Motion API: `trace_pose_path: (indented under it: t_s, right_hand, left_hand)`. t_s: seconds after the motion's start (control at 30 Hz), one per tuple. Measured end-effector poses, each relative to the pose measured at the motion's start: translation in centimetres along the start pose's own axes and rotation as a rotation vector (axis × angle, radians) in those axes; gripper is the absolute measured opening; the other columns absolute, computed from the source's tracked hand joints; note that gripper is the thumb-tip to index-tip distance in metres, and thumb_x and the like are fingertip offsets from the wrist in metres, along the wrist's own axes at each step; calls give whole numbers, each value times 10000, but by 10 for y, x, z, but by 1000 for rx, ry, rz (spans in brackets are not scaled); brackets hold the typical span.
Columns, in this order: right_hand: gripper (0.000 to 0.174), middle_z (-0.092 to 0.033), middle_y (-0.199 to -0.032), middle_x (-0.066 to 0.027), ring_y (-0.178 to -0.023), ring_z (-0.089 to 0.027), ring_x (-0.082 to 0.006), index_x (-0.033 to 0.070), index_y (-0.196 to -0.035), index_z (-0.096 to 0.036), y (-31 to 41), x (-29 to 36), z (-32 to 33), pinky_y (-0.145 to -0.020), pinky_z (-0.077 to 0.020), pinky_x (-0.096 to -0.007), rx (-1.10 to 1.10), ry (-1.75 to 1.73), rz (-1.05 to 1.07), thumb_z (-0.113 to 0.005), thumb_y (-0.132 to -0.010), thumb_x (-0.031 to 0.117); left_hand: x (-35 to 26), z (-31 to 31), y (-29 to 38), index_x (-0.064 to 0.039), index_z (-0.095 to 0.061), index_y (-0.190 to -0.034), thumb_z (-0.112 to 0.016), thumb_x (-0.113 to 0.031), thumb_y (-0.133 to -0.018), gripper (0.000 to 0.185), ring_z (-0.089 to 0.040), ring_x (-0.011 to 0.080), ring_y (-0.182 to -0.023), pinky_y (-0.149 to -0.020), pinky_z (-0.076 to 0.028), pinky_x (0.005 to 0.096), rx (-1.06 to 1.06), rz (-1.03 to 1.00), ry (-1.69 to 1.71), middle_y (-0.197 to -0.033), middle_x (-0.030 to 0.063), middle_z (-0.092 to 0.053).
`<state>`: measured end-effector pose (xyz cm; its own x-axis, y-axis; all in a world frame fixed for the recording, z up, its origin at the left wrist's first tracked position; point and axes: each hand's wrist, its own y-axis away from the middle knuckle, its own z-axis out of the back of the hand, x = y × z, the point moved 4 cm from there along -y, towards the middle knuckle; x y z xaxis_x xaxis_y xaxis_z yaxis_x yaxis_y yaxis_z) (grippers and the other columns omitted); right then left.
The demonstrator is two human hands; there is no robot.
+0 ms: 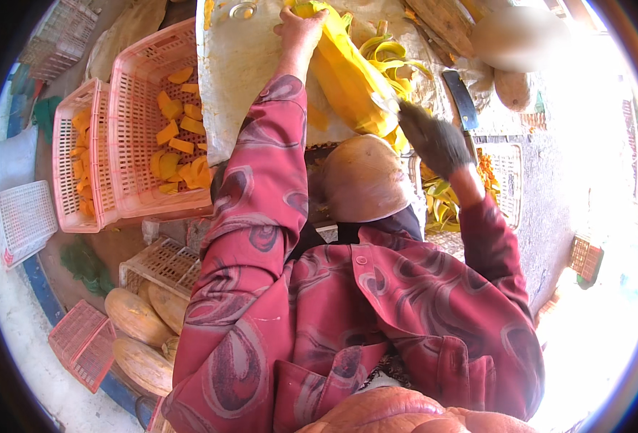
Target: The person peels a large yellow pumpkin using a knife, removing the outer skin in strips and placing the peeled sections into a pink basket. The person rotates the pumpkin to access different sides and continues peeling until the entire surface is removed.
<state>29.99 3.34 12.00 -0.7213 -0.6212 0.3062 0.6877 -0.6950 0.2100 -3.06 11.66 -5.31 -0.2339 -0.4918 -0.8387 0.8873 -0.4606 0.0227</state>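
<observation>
A long, largely peeled yellow-orange pumpkin [346,70] lies slantwise on a pale sheet-covered work surface [243,81]. My bare left hand [301,27] grips its far end. My right hand [432,135], in a dark glove, is closed at the near end, around a small tool whose light, blurred blade [385,103] touches the pumpkin; its exact kind cannot be told. Green-yellow peel strips [389,54] lie just right of the pumpkin. An unpeeled tan pumpkin [366,178] is below the surface's near edge, close to my lap.
A cleaver [461,100] lies right of the peels. Pink crates [159,208] with cut pumpkin pieces [172,111] stand at left. Peels [442,208] and a white basket [509,184] are below my right hand. Whole pumpkins [137,316] lie at lower left, others [514,89] at upper right.
</observation>
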Motion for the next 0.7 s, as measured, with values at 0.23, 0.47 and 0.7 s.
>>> trace_pose_path:
  t_s: [0.23,0.47,0.7]
  right_hand:
    - [428,-722,-1107,-186,-1014,-714,-316,107,-1348,-607,84,-45,-18,-843,-547,-407,-1,-87,-357,-572,-1003,357]
    - [398,-704,-952,-184,-873,-689,-387,177,-1332,-574,-11,39,-12,-721,-537,-496,-154,-13,106,-569,-968,338]
    - [472,-714,-1092,-155,-954,-700,-353,184,-1396,-553,55,-31,-39,-755,-561,-457,-43,53,-134,-620,-958,347]
  left_hand:
    - [-9,16,12,-73,-454,-1392,-824,-517,-718,888,-581,462,-1146,-945,-511,536,-28,-9,23,-1259,306,-573]
    - [-20,30,17,-27,-263,-1508,-857,-414,-707,1070,-519,397,-1228,-1011,-487,451,188,91,314,-1451,320,-264]
    - [-17,33,17,-1,-324,-1462,-852,-429,-713,1012,-526,386,-1195,-1001,-494,446,138,58,238,-1428,317,-299]
